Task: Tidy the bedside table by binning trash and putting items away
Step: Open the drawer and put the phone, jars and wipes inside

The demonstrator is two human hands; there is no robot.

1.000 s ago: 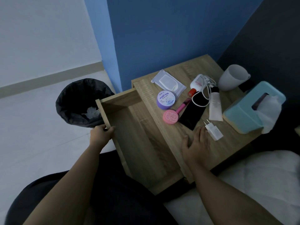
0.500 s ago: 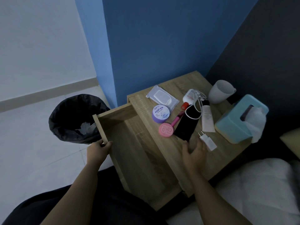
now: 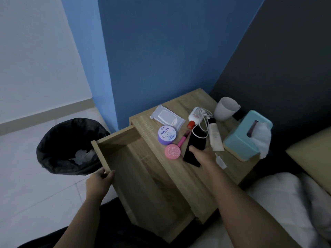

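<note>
The wooden bedside table (image 3: 234, 169) carries a wipes pack (image 3: 167, 116), a purple cream jar (image 3: 167, 135), a pink round compact (image 3: 172, 151), a pink lip tube (image 3: 183, 139), a black phone (image 3: 196, 144), a white tube (image 3: 215, 138), a small bottle with a red cap (image 3: 194, 116) and a white cable (image 3: 206, 119). My right hand (image 3: 204, 156) lies on the phone's near end, thumb across it. A white charger plug (image 3: 220, 161) peeks out beside that hand. My left hand (image 3: 100, 179) grips the front corner of the pulled-out, bare drawer (image 3: 143, 176).
A black-lined bin (image 3: 69, 145) with crumpled paper stands on the floor left of the drawer. A white cup (image 3: 225, 108) and a teal tissue box (image 3: 248, 135) sit at the table's back right. Bedding (image 3: 279, 203) lies at the lower right.
My right hand has moved forward from the table's front edge, past the charger plug, onto the black phone. My left hand stays on the drawer corner. The camera has tilted upward.
</note>
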